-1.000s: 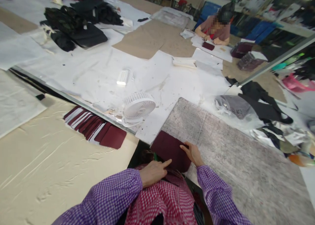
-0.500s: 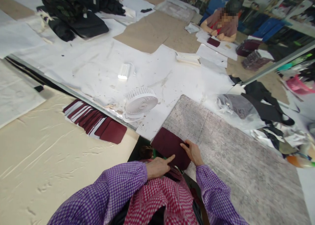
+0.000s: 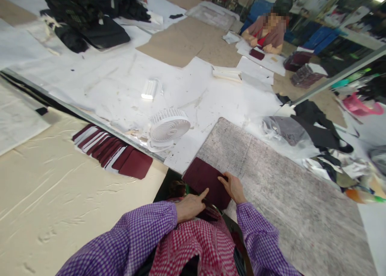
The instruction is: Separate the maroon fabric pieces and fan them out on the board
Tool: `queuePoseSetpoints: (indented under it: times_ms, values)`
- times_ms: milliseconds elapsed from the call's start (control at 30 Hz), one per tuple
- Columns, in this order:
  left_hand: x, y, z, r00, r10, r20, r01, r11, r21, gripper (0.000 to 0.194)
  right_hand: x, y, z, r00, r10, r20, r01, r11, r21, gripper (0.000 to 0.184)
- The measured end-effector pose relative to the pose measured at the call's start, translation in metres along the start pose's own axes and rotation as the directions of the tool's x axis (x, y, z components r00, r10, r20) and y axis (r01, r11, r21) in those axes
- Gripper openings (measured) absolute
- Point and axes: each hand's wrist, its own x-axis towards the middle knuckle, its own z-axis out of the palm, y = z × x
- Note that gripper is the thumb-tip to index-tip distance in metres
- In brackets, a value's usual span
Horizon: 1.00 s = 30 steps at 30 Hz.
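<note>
A dark maroon piece (image 3: 203, 179) lies at the near corner of the grey speckled board (image 3: 271, 187). My right hand (image 3: 232, 187) rests on its right edge, fingers curled over it. On the near edge of the piece lies my left hand (image 3: 189, 207), index finger stretched out and the other fingers curled in. Both sleeves are purple check.
A row of overlapping maroon and white pieces (image 3: 111, 153) lies on the cream sheet (image 3: 60, 195) to the left. A small white fan (image 3: 169, 127) and a white pack (image 3: 150, 89) sit on the white paper. Black cloth (image 3: 316, 127) is at right. A co-worker (image 3: 267, 32) sits far back.
The view has shifted slightly. My hands stay on the maroon piece in nearly the same hold.
</note>
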Motion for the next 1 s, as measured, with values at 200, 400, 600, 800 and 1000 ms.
queuePoseSetpoints:
  times_ms: [200, 400, 600, 800, 1000]
  values:
    - [0.001, 0.001, -0.002, 1.0, -0.006, 0.0, 0.006, 1.0, 0.011, 0.018, -0.009, 0.027, -0.012, 0.997, 0.077, 0.006, -0.074, 0.937, 0.341, 0.045]
    - [0.002, 0.003, -0.002, 1.0, -0.022, -0.02, 0.022, 1.0, 0.001, 0.019, -0.033, 0.056, -0.018, 0.987, 0.155, 0.05, -0.152, 0.758, 0.634, 0.057]
    - [0.005, -0.001, 0.009, 1.0, -0.012, -0.022, 0.012, 1.0, 0.009, 0.019, -0.045, 0.062, -0.013, 0.98, 0.198, -0.008, -0.133, 0.687, 0.714, 0.057]
    - [0.004, -0.001, 0.011, 1.0, -0.017, -0.023, 0.018, 1.0, 0.014, 0.018, -0.046, 0.058, -0.017, 0.94, 0.242, -0.241, -0.058, 0.808, 0.586, 0.056]
    - [0.003, 0.002, 0.008, 0.999, -0.033, -0.023, 0.033, 0.999, -0.01, 0.021, -0.046, 0.012, 0.016, 0.926, 0.007, -0.377, 0.11, 0.951, 0.288, 0.047]
